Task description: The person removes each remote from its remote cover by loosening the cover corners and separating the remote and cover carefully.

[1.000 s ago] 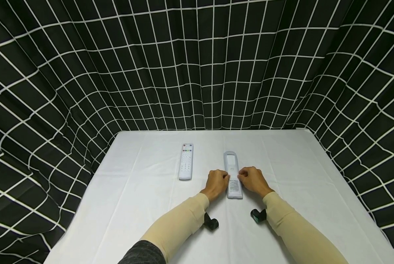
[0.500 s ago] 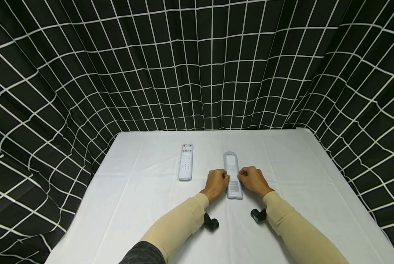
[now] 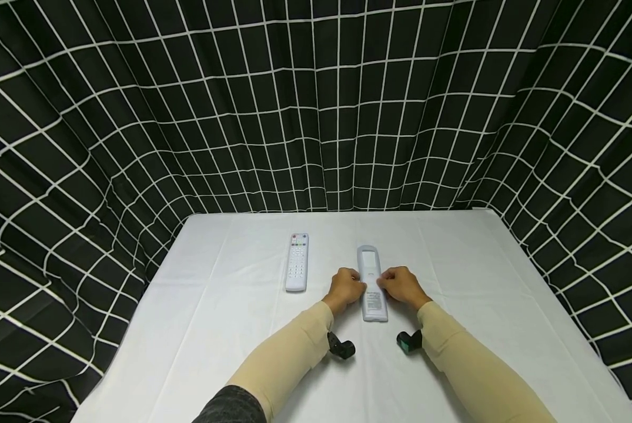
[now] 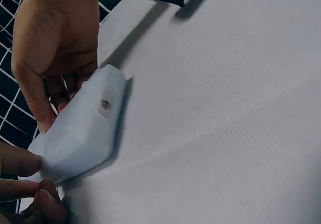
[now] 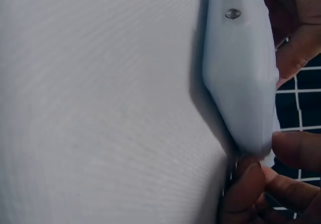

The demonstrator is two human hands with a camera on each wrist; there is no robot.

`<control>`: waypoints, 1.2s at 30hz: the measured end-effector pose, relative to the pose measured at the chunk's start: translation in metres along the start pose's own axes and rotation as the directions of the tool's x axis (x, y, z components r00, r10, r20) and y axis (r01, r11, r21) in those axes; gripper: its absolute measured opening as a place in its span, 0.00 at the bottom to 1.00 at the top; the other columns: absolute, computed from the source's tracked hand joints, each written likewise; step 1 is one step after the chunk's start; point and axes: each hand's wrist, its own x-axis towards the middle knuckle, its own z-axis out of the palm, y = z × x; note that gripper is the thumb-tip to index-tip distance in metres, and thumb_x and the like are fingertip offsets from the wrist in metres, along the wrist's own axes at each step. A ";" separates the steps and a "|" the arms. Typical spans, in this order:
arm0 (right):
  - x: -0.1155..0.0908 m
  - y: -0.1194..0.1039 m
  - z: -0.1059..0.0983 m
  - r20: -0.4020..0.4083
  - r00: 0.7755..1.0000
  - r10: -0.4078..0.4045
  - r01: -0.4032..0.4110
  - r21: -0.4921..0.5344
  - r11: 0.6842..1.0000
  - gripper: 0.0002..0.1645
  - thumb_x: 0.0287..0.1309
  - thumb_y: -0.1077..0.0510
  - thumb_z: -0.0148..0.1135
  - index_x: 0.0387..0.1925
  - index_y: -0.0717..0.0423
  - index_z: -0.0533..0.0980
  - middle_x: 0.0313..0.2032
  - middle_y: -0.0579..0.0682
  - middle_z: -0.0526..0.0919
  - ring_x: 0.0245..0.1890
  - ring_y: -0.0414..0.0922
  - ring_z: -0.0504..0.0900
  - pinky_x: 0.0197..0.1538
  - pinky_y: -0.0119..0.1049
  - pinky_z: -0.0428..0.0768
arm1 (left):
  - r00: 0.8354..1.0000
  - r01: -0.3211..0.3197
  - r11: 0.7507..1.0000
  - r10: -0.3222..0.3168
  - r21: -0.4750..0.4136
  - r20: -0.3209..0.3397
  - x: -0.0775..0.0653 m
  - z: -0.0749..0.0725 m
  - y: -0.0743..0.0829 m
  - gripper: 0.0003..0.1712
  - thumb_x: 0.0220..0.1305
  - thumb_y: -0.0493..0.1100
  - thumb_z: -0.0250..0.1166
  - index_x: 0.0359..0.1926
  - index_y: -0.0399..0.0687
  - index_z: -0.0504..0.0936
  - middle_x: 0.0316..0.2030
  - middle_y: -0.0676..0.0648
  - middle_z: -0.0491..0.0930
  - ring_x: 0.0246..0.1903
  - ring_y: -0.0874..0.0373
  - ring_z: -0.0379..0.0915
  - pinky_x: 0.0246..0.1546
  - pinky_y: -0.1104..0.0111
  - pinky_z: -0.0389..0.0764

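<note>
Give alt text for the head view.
Left hand and right hand hold opposite sides of a pale remote, label up, on a white table. Another remote lies buttons-up to its left; a black gridded curtain hangs behind.

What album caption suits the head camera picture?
Left hand and right hand grip a face-down remote by its sides; a buttons-up remote lies apart.

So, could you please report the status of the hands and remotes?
Left hand and right hand pinching opposite edges of face-down remote. Face-up remote off to the left. Nothing seen in the way.
</note>
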 end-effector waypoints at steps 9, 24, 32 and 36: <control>0.002 -0.003 0.000 -0.061 0.998 0.024 -0.020 0.075 0.997 0.12 0.64 0.57 0.59 0.38 0.64 0.79 0.35 0.55 0.80 0.34 0.48 0.76 0.33 0.36 0.75 | 1.000 0.014 0.999 -0.015 -0.039 -0.026 -0.001 -0.003 0.004 0.18 0.55 0.33 0.69 0.48 0.36 0.82 0.29 0.48 0.79 0.24 0.58 0.75 0.20 0.70 0.75; 0.006 -0.008 -0.001 -0.060 0.998 0.016 0.002 0.282 0.959 0.20 0.67 0.53 0.58 0.49 0.67 0.76 0.37 0.55 0.78 0.31 0.45 0.75 0.32 0.36 0.77 | 1.000 0.013 0.995 -0.014 -0.099 -0.003 -0.001 -0.008 0.010 0.27 0.55 0.28 0.65 0.58 0.33 0.75 0.29 0.50 0.75 0.23 0.60 0.71 0.21 0.72 0.73; 0.005 -0.013 -0.004 -0.059 0.998 0.032 -0.014 0.286 0.958 0.22 0.69 0.52 0.55 0.54 0.66 0.73 0.43 0.58 0.79 0.34 0.47 0.76 0.35 0.40 0.78 | 0.997 -0.073 0.986 0.071 -0.148 -0.019 0.003 -0.012 0.010 0.12 0.58 0.33 0.67 0.43 0.37 0.79 0.28 0.49 0.77 0.22 0.59 0.74 0.21 0.70 0.76; 0.004 -0.017 -0.006 -0.075 0.997 0.012 0.013 0.322 0.947 0.24 0.70 0.49 0.54 0.56 0.64 0.72 0.43 0.58 0.77 0.35 0.48 0.77 0.39 0.43 0.78 | 0.991 -0.130 0.977 0.125 -0.172 -0.042 0.006 -0.016 0.011 0.09 0.59 0.36 0.68 0.40 0.39 0.79 0.28 0.50 0.78 0.24 0.59 0.75 0.25 0.69 0.77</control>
